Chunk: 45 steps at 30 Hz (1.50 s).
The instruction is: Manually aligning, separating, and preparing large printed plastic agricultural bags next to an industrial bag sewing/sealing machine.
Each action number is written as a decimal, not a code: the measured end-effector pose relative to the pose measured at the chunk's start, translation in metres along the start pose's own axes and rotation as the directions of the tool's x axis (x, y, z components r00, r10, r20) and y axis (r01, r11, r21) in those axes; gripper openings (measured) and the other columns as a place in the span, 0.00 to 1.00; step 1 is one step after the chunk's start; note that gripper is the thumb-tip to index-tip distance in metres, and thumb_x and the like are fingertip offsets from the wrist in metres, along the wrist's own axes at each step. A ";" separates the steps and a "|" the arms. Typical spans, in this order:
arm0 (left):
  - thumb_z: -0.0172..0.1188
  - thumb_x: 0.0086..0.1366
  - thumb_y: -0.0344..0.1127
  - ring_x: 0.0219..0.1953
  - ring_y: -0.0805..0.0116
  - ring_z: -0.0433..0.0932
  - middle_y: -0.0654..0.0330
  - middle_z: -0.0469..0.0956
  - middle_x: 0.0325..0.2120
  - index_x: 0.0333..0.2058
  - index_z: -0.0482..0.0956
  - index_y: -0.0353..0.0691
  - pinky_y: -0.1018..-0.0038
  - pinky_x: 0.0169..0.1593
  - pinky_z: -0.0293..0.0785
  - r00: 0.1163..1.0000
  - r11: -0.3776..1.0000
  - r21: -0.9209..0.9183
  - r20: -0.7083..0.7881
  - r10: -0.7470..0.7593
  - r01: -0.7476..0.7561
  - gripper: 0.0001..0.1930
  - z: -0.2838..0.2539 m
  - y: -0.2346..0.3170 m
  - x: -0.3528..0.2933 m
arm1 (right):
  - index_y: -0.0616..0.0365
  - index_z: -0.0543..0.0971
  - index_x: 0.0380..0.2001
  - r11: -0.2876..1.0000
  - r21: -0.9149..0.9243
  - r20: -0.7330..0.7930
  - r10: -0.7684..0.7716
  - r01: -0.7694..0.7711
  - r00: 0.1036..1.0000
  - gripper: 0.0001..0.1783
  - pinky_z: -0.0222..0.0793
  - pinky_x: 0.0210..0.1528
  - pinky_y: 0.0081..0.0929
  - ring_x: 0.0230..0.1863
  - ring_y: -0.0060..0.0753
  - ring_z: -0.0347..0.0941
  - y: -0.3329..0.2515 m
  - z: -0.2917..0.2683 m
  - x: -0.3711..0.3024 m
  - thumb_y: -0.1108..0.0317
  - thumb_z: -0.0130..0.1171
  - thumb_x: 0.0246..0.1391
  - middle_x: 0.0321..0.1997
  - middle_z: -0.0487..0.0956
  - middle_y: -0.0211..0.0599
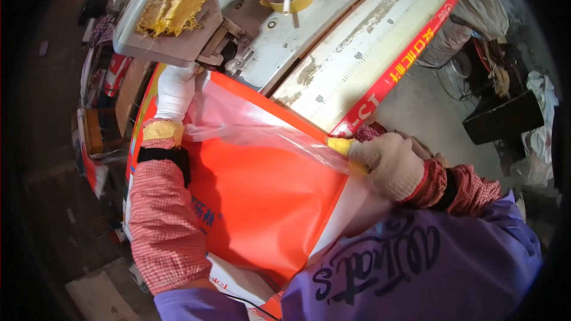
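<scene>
Fingertips (pixel 340 145) wrapped in yellow, the right hand (pixel 389 166), in a beige knit glove, appears to pinch the right edge of the orange sheet (pixel 267 202); the left hand (pixel 175 92), in a white glove, reaches to the sheet's upper left end, its fingers partly hidden under the machine head (pixel 156 44), so I cannot tell whether it grips or only presses; clear film (pixel 238 133) runs wrinkled between the two hands, over the sheet's upper part.

The sheet slopes from the machine toward the purple garment (pixel 404 267); as a judgement, the work is under way: sheet brought up to the machine, film laid across; most of the orange face lies outside the head and no finished join can be made out, so what is left cannot be measured.

Beyond, a yellow cloth (pixel 178 0) rests on the head; a tape roll (pixel 307 2) sits on the machine; the desk (pixel 351 65) bears ruler marks and a red edge strip (pixel 395 71); a black box (pixel 505 117) stands farther right.
</scene>
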State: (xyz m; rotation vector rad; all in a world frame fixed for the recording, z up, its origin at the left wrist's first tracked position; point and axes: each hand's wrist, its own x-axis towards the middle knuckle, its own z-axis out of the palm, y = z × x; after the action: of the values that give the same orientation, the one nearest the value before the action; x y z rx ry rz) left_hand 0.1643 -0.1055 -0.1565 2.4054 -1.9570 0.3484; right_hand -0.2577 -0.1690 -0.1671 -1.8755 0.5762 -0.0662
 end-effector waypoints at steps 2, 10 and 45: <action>0.55 0.53 0.35 0.37 0.52 0.73 0.49 0.75 0.31 0.33 0.79 0.45 0.64 0.40 0.70 0.998 0.998 0.024 0.026 0.061 -0.062 0.08 -0.025 0.025 0.001 | 0.46 0.75 0.45 0.988 -0.154 0.014 0.004 -0.002 1.000 0.16 0.68 0.32 0.27 0.31 0.40 0.74 -0.006 -0.009 -0.002 0.67 0.49 0.51 0.30 0.77 0.43; 0.50 0.55 0.36 0.30 0.48 0.74 0.47 0.75 0.24 0.28 0.78 0.41 0.60 0.36 0.70 0.985 0.997 0.070 0.174 -0.023 0.011 0.09 -0.023 0.035 0.002 | 0.51 0.78 0.33 0.812 -0.373 -0.119 0.438 -0.448 0.891 0.18 0.69 0.28 0.34 0.27 0.42 0.75 -0.002 0.002 0.001 0.51 0.48 0.52 0.23 0.76 0.42; 0.47 0.56 0.27 0.19 0.77 0.74 0.59 0.74 0.16 0.34 0.76 0.32 0.79 0.26 0.70 0.497 0.729 -0.213 0.845 -0.196 0.650 0.11 -0.242 0.233 0.001 | 0.58 0.79 0.20 0.205 -0.487 0.661 -0.548 0.849 0.512 0.10 0.69 0.27 0.41 0.26 0.39 0.74 -0.063 0.002 0.259 0.63 0.56 0.37 0.23 0.78 0.41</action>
State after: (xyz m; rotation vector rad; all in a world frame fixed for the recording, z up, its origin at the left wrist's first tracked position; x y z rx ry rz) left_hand -0.0998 -0.1187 0.0510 2.6943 -1.1294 -1.3070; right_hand -0.0068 -0.2591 -0.1702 -2.8134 -0.7868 -0.0998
